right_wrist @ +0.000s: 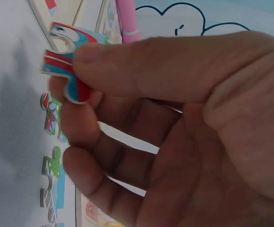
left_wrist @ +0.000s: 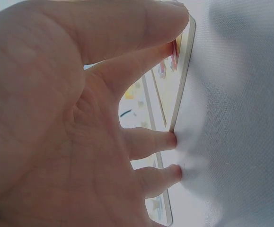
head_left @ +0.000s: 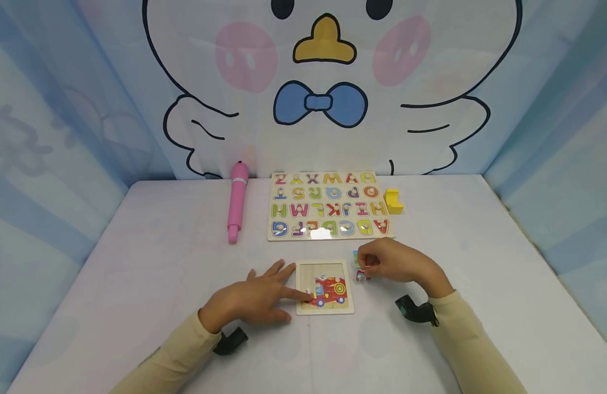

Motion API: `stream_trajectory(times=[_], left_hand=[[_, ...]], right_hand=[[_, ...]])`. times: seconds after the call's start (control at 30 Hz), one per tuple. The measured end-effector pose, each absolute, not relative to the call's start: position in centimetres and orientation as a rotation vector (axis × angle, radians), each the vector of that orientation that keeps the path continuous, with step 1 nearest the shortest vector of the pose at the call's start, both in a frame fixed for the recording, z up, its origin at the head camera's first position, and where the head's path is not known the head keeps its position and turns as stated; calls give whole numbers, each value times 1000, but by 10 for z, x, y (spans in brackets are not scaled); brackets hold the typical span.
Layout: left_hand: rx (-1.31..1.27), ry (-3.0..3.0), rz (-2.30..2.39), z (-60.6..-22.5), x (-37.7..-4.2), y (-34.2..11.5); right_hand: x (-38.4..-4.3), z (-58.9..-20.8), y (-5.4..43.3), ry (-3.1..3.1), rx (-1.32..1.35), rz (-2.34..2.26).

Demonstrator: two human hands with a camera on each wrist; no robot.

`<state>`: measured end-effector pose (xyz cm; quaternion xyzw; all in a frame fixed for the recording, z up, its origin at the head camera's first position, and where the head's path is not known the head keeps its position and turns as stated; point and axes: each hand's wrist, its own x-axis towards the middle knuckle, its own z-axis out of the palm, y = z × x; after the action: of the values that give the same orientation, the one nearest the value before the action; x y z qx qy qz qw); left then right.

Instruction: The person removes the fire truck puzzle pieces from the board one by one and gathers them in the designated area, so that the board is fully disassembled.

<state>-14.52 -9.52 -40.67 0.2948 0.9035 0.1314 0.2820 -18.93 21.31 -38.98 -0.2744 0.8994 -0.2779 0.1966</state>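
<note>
A small wooden jigsaw tray (head_left: 325, 312) lies on the table with part of a red vehicle picture (head_left: 337, 285) in it. My left hand (head_left: 254, 300) has its fingers spread at the tray's left side, and the index fingertip rests on the picture's left end. In the left wrist view the thumb (left_wrist: 141, 26) is by the tray's edge. My right hand (head_left: 399, 260) is just right of the tray. Between its thumb and index finger it pinches a red and blue jigsaw piece (right_wrist: 58, 61), partly covered by the thumb. Loose pieces (right_wrist: 55, 163) lie on the table below that hand.
Behind the tray lies a wooden alphabet peg board (head_left: 331, 239). A yellow block (head_left: 393, 202) stands at the board's right side. Further left is a pink pen-shaped toy (head_left: 237, 200). A printed cloth (head_left: 320, 148) hangs behind the table's far edge.
</note>
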Motion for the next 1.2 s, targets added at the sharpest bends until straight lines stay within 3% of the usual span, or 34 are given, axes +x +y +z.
stream_trajectory(times=[1.2], left_hand=[[792,2425,353,-407,-145,-95]], right_hand=[[-187,-404,200,2736,-600,-457]])
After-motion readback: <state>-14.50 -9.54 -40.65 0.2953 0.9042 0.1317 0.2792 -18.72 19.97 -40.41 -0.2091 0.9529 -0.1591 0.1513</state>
